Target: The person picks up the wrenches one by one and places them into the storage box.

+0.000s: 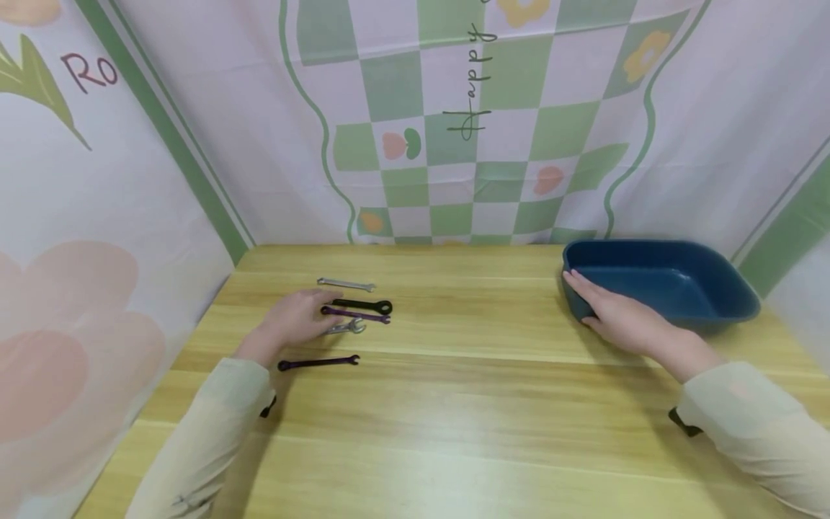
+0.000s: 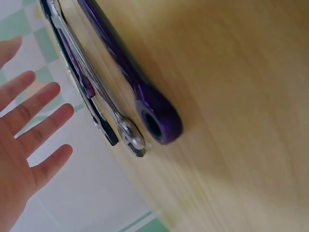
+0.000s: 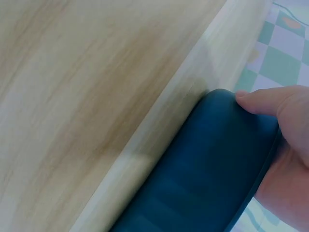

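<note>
My left hand [image 1: 295, 317] hovers over several wrenches at the table's left, fingers spread and holding nothing, as the left wrist view shows. Farthest back lies a thin silver wrench [image 1: 346, 285]. In front of it come a black wrench [image 1: 366, 306] with a ringed end, a purple wrench [image 1: 363, 315] and a silver wrench [image 1: 350, 328] partly hidden by the hand. Nearest me is a dark purple wrench [image 2: 157, 116], apart from the others. At the right, my right hand [image 1: 622, 321] grips the near left corner of a dark blue plastic basin [image 3: 207, 159], thumb against its outer wall.
The wooden table [image 1: 454, 404] carries the wrenches at left and the basin at back right. A printed cloth [image 1: 447, 166] hangs along its back edge, with more cloth [image 1: 84, 288] on the left side. The basin's visible floor holds nothing.
</note>
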The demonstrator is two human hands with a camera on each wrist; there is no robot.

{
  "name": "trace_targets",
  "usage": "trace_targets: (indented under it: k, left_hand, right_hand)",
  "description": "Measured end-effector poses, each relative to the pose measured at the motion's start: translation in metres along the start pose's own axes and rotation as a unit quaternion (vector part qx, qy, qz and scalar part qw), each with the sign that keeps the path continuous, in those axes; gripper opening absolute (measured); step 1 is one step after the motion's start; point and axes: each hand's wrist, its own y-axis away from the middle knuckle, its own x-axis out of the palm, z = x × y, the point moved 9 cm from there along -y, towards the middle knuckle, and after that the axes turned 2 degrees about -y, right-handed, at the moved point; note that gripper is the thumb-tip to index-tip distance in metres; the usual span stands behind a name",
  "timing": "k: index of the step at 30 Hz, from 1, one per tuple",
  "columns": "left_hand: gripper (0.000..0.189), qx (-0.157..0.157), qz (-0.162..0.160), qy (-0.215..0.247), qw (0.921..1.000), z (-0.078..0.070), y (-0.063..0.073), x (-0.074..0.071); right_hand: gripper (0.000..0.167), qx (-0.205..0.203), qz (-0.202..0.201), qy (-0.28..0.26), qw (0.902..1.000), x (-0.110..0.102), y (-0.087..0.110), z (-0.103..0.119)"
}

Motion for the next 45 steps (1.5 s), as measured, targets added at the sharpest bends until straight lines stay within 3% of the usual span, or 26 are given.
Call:
trace_targets:
  k: [5, 16, 24, 28, 36, 45]
  left_hand:
    - [0.057, 0.011, 0.007, 0.008, 0.9999, 0.001, 0.003, 0.002]
    - [0.057, -0.001, 0.050, 0.050, 0.9975, 0.003, 0.006, 0.009]
    - [0.046, 0.031, 0.060, 0.083, 0.9943, 0.005, 0.005, 0.017]
    - [0.044, 0.031, 0.060, 0.097, 0.9930, 0.006, 0.008, 0.017]
    - [0.041, 0.025, 0.066, 0.095, 0.9930, 0.009, 0.010, 0.020]
    - [0.040, 0.043, 0.058, 0.068, 0.9951, 0.008, 0.010, 0.023]
  right_hand:
    - [0.083, -0.013, 0.000, -0.004, 0.9999, 0.001, -0.001, 0.006]
    - [0.080, -0.020, 0.000, -0.011, 0.9997, 0.001, -0.003, 0.017]
    - [0.079, -0.025, -0.002, -0.019, 0.9995, 0.001, -0.004, 0.022]
    - [0.078, -0.028, -0.003, -0.022, 0.9994, 0.001, -0.005, 0.026]
    - [0.079, -0.030, -0.003, -0.024, 0.9992, 0.001, -0.006, 0.032]
    - [0.079, -0.043, -0.015, -0.025, 0.9987, 0.002, -0.008, 0.040]
